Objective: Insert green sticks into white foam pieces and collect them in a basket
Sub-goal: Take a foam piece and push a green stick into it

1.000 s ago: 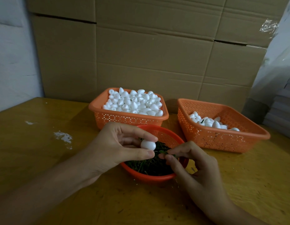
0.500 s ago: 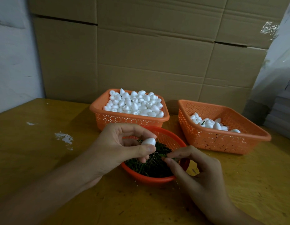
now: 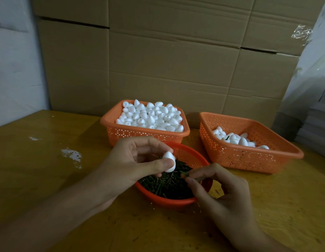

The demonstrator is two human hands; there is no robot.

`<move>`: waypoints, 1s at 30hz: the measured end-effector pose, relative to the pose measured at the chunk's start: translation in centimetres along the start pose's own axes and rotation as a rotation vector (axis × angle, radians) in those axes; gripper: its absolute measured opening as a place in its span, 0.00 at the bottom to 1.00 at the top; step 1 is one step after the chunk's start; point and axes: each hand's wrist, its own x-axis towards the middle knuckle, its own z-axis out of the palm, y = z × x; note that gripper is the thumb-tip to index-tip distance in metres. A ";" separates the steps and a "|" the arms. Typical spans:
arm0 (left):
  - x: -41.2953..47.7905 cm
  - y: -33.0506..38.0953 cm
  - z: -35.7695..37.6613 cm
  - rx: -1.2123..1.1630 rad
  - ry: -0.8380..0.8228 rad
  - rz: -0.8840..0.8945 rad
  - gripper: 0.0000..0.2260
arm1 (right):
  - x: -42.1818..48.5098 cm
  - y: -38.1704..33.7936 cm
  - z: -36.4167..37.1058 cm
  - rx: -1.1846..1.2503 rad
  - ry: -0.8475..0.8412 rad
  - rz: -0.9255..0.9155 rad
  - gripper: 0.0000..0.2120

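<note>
You tipped the white egg-shaped foam piece [image 3: 169, 161] upright, pinched in your left hand [image 3: 132, 160], while your right hand [image 3: 223, 193] pinched a thin green stick [image 3: 184, 173], next to be aimed at its base.

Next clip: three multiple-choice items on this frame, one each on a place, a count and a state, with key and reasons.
1. Where is the round red basket of green sticks?
A. Nearest the person, under the hands
B. On the floor
C. Inside an orange basket

2. How many rectangular orange baskets stand on the table?
A. One
B. Two
C. Four

3. What is the left hand doing?
A. Lying flat on the table
B. Pinching a white foam piece
C. Holding scissors

Key:
1 A: it sits in front of both orange baskets, beneath the hands.
2 B: the full basket and the sparser basket.
3 B: thumb and fingers grip it; the right hand pinches a green stick.
</note>
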 end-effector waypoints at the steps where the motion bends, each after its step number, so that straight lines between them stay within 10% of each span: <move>1: 0.0 0.0 0.0 -0.005 0.000 -0.003 0.10 | 0.0 0.0 0.0 0.002 0.002 0.003 0.05; 30: -0.1 0.0 0.3 0.068 -0.064 0.060 0.09 | 0.1 0.2 0.3 0.044 0.004 -0.001 0.07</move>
